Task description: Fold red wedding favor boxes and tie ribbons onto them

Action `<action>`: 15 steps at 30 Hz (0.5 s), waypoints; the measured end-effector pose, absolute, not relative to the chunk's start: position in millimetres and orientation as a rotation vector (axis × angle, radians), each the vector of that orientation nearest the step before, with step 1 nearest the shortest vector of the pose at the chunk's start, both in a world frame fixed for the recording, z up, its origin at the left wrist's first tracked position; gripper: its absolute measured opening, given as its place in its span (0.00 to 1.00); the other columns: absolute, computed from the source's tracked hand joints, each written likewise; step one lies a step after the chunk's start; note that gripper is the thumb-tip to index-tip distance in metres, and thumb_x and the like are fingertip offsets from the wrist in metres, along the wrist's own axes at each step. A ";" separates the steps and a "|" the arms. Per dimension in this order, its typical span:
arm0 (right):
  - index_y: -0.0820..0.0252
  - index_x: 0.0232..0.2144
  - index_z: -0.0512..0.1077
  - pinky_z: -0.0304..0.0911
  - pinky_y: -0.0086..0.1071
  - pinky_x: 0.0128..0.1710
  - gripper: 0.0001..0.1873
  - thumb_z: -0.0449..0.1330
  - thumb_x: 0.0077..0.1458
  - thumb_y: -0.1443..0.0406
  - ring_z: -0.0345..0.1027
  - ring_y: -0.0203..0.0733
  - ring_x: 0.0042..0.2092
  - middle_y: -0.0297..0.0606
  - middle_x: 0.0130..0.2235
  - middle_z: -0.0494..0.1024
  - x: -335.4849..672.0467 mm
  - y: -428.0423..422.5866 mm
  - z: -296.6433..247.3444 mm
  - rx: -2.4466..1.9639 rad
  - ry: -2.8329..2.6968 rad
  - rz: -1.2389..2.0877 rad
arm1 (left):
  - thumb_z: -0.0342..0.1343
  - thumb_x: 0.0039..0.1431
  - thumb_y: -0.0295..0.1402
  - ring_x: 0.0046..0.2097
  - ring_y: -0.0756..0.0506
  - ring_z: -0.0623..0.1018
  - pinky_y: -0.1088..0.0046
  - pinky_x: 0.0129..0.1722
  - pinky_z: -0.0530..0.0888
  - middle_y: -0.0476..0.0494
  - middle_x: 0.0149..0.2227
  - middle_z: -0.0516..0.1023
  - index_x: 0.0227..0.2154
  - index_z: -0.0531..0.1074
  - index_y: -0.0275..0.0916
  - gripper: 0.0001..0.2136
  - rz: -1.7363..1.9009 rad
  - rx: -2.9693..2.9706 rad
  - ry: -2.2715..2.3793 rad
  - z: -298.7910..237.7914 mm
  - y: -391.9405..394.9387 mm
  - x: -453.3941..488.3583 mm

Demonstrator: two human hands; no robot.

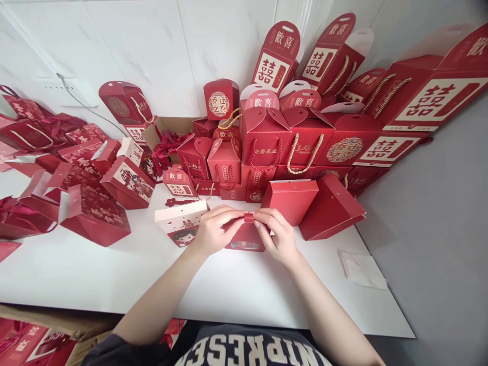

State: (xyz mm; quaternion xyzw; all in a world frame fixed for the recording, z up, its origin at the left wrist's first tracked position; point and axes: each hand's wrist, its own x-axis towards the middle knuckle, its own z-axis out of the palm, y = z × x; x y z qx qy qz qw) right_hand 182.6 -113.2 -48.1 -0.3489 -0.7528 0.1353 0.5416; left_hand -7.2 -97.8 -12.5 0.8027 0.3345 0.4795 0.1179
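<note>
Between my two hands a short piece of red ribbon [248,218] is pinched, one end in each. My left hand [216,229] closes thumb and fingers on its left end. At the other end, my right hand [277,235] grips it the same way. Just below stands a red gift box [244,240] with an oval window, its top partly hidden by the hands and ribbon. A white-topped gift box with a cartoon figure [181,223] is beside my left hand. Behind my right hand are a red box [293,199] and a tilted red box [330,208].
Stacked red gift boxes with rope handles [267,137] line the wall. More red boxes [99,208] crowd the left side of the white table [152,274]. A folded white tissue [362,269] lies at right, near the grey wall [438,229]. Below left is an open carton [57,315].
</note>
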 end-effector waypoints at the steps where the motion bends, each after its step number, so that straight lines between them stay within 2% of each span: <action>1: 0.53 0.47 0.72 0.72 0.37 0.44 0.13 0.53 0.64 0.70 0.74 0.42 0.44 0.41 0.44 0.76 183.1 -113.5 -48.1 -0.831 -1.786 0.352 | 0.59 0.59 0.27 0.37 0.47 0.80 0.70 0.38 0.78 0.44 0.35 0.82 0.36 0.77 0.40 0.04 1.384 2.321 0.998 -13.1 -98.2 -7.2; 3: 0.52 0.50 0.70 0.72 0.36 0.44 0.13 0.54 0.65 0.68 0.75 0.42 0.44 0.40 0.44 0.78 185.4 -114.5 -49.1 -0.864 -1.758 0.433 | 0.60 0.58 0.29 0.37 0.46 0.81 0.69 0.40 0.78 0.44 0.36 0.82 0.38 0.75 0.39 0.05 1.374 2.194 1.064 -16.9 -100.7 -6.6; 6: 0.53 0.56 0.63 0.73 0.33 0.42 0.18 0.55 0.64 0.62 0.76 0.41 0.44 0.38 0.44 0.80 193.0 -116.3 -53.5 -0.955 -1.728 0.592 | 0.63 0.55 0.32 0.41 0.46 0.81 0.69 0.43 0.78 0.44 0.39 0.81 0.46 0.69 0.40 0.16 1.255 1.910 1.161 -28.4 -108.7 -7.0; 9: 0.54 0.53 0.65 0.72 0.31 0.37 0.16 0.53 0.65 0.57 0.77 0.42 0.42 0.38 0.44 0.81 202.6 -117.1 -59.1 -1.010 -1.805 0.691 | 0.67 0.49 0.35 0.45 0.43 0.80 0.68 0.43 0.78 0.42 0.46 0.78 0.49 0.67 0.41 0.24 0.926 1.810 1.191 -39.0 -120.7 -13.2; 11: 0.54 0.51 0.66 0.72 0.33 0.38 0.16 0.50 0.66 0.55 0.77 0.43 0.42 0.39 0.43 0.81 206.8 -117.8 -62.0 -0.992 -1.833 0.700 | 0.69 0.44 0.38 0.45 0.41 0.80 0.66 0.41 0.78 0.40 0.49 0.77 0.50 0.67 0.41 0.29 0.714 1.818 1.184 -40.9 -129.5 -20.5; 13: 0.54 0.53 0.65 0.72 0.36 0.42 0.19 0.46 0.68 0.53 0.76 0.44 0.43 0.40 0.43 0.80 208.2 -119.1 -63.7 -0.925 -1.799 0.689 | 0.69 0.44 0.39 0.44 0.39 0.80 0.65 0.41 0.78 0.40 0.47 0.78 0.49 0.69 0.40 0.28 0.590 1.829 1.187 -37.6 -137.9 -28.7; 15: 0.55 0.54 0.65 0.72 0.39 0.42 0.21 0.44 0.68 0.53 0.76 0.45 0.43 0.43 0.45 0.79 207.7 -121.1 -64.7 -0.870 -1.735 0.623 | 0.68 0.46 0.39 0.43 0.39 0.80 0.65 0.41 0.78 0.40 0.44 0.80 0.46 0.72 0.39 0.23 0.539 1.830 1.176 -29.3 -144.5 -37.3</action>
